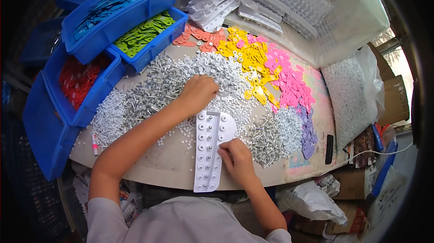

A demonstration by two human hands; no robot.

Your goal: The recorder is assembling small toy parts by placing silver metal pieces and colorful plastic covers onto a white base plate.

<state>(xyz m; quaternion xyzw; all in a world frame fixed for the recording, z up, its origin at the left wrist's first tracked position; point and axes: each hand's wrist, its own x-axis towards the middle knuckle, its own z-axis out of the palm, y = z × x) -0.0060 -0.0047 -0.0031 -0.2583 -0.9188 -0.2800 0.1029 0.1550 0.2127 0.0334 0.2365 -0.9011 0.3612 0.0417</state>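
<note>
White tray (214, 152) lies on the tabletop (153, 164), long axis running away from the person, broad rounded end farthest, narrow end at the near edge, probably so both hands reach its rows. The right hand's (237, 157) fingers meet its right side, perhaps steadying it; the left hand's (199, 92) reach into white caps (231, 80); whether either pair is closed, I cannot tell.
</note>
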